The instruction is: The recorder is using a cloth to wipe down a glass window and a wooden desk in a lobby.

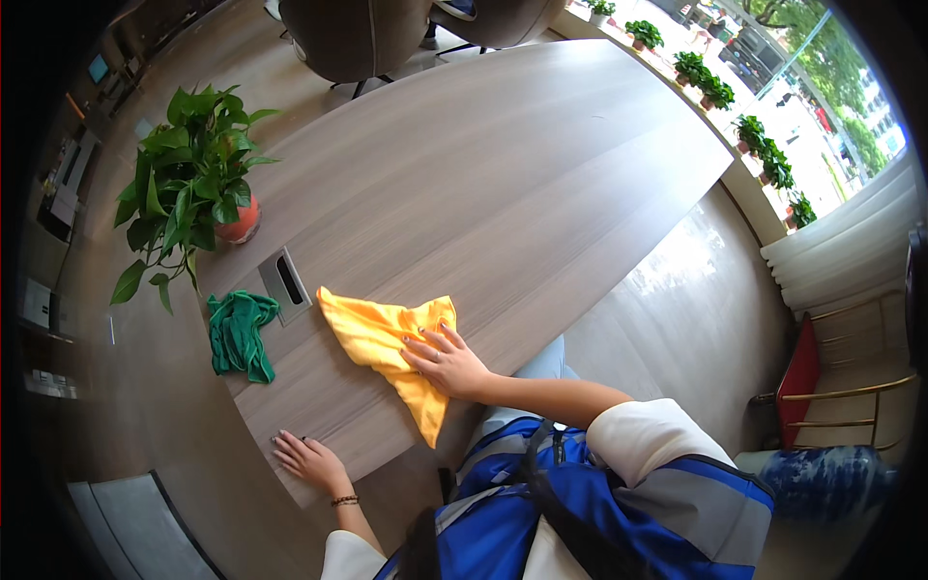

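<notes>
My right hand (451, 364) lies palm down on a yellow cloth (384, 330), its fingers spread flat over the fabric. The cloth is spread in creased folds on a wood-grain table (464, 203), and one corner hangs past the near edge. My left hand (312, 460) rests on the bare tabletop near the left corner, fingers apart and holding nothing. Beyond it, by the left end of the table, lies a crumpled green cloth (241, 335). A metal cable-port plate (287, 283) with a dark slot is set into the tabletop between the two cloths.
A leafy plant in an orange pot (241, 220) stands at the table's left edge. Brown chairs (355, 36) are at the far side. Several small potted plants (692, 67) line the windowsill at right. A red-and-gold chair (801, 384) and a blue-and-white ceramic vessel (819, 478) are at lower right.
</notes>
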`<state>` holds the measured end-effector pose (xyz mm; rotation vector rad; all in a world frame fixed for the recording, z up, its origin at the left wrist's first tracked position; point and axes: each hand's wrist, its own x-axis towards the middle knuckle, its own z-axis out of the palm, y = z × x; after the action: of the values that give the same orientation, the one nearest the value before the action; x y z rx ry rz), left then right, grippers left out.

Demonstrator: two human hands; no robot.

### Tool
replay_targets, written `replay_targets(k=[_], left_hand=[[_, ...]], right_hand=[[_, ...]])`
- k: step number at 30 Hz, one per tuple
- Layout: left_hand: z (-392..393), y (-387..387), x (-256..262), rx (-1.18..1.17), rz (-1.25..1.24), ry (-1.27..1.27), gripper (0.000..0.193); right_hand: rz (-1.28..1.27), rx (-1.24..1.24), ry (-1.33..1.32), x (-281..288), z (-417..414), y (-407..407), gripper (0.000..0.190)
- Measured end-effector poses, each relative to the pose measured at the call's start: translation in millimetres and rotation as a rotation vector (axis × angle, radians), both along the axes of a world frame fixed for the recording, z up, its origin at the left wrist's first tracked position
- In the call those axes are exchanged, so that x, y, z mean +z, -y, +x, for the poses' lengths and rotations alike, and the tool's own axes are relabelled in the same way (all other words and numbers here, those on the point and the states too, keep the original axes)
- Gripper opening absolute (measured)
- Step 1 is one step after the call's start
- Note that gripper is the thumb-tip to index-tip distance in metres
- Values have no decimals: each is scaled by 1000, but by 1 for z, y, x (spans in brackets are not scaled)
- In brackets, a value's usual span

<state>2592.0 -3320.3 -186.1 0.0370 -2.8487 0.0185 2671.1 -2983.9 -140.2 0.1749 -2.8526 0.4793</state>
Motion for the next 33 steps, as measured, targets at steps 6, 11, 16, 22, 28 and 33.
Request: replay_targets(k=[6, 11, 16, 22, 28, 33], left_hand=[[-2, -2, 2, -7, -22, -4, 50], [0, -5, 7, 24, -34, 52, 50], [1, -4, 10, 12, -53, 32, 50], [0, -6, 13, 14, -40, 35, 49], [3, -7, 11, 10, -16, 39, 50], [0, -2, 9, -18, 7, 15, 50]], right_hand=[[25, 57, -11, 0, 43, -27, 50], [-7, 23, 9, 2, 43, -36, 50], [-15, -40, 0, 1, 35, -19, 53], [-30, -34, -11, 0, 2, 12, 53], [-64, 24, -36, 0, -19, 29, 45], [-96, 35, -68, -3, -25, -12, 44]])
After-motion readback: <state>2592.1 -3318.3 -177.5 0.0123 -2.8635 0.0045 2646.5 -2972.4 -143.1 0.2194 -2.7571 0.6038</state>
